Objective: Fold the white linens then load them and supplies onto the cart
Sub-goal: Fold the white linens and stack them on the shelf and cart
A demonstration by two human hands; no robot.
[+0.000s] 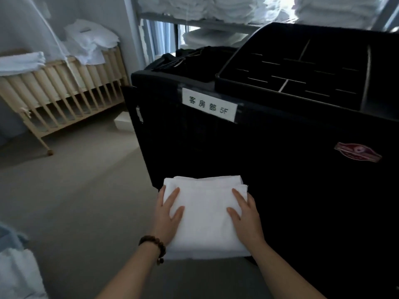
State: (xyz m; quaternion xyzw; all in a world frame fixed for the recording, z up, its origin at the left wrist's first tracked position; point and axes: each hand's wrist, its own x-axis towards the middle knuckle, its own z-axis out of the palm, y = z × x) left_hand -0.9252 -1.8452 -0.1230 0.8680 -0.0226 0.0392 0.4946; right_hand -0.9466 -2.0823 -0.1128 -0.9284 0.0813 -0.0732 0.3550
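A folded white linen (205,214) is carried low in front of me, close to the side of the black cart (269,158). My left hand (168,214) holds its left edge, thumb and a finger on top, the other fingers hidden underneath. My right hand (245,216) grips the right edge the same way. The cart bears a white label (209,104) and a divided black tray (302,67) on top. Its near side is dark and its shelves do not show.
A wooden crib (64,98) with white linens piled on it stands at the left. A shelf rack (205,20) behind the cart holds stacks of folded white linen. White cloth (17,275) lies at the bottom left. Grey floor stretches between crib and cart.
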